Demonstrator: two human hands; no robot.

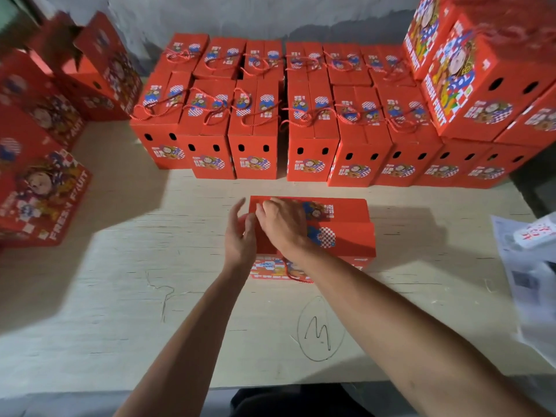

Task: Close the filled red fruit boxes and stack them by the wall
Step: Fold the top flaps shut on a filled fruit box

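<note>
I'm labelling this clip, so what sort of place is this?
Probably a fruit packing room: rows of closed red cardboard fruit boxes along a bare grey wall, and another red box on a pale wooden worktable.
</note>
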